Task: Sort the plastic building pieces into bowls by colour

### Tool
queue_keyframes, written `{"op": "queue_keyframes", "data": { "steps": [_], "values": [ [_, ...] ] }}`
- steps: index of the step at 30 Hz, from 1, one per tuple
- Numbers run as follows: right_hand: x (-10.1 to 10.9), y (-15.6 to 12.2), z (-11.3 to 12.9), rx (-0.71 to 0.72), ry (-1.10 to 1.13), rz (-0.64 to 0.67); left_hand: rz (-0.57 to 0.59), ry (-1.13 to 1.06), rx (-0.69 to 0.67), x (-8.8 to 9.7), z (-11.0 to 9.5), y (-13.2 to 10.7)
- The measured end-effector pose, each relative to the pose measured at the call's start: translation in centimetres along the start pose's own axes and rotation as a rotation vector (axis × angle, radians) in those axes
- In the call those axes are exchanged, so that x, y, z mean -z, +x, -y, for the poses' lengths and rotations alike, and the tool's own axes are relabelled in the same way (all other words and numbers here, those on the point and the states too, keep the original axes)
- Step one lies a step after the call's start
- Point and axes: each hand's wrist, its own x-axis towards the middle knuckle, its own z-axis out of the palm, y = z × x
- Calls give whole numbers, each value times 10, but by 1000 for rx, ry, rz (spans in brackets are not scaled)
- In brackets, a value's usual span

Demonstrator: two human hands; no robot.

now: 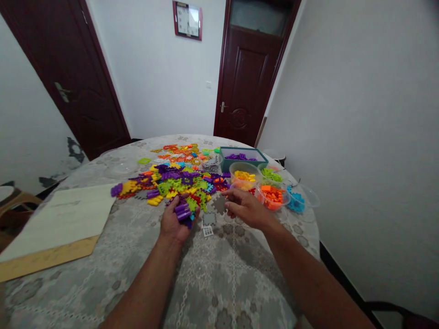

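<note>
My left hand [173, 224] lies palm up at the near edge of a pile of coloured plastic building pieces [178, 176] and cups several purple pieces [183, 212]. Just to the right, my right hand [244, 205] hovers over the table with its fingers loosely curled and apart, and I see nothing in it. It sits close to a clear bowl of orange pieces [272, 196]. The pile spreads across the middle of the round table [212, 274].
A teal box with purple pieces [242, 157] stands at the back right, beside clear bowls of yellow pieces [244, 176] and green pieces [272, 174]. Blue pieces [295, 203] lie by the right edge. A pale board [65, 219] covers the table's left side.
</note>
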Motion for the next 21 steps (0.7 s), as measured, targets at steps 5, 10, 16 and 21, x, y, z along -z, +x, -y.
{"op": "queue_keyframes", "data": {
  "steps": [5, 10, 16, 21],
  "values": [
    [-8, -33, -10, -88, 20, -43, 10, 8, -3, 0, 2, -1],
    [-4, -21, -3, -35, -59, 124, 40, 2, 12, 1, 5, -2],
    [19, 102, 2, 34, -96, -187, 42, 11, 42, 3, 7, 0],
    [32, 172, -2, 88, -106, -372, 61, 27, 91, 2, 8, -4]
  ]
}}
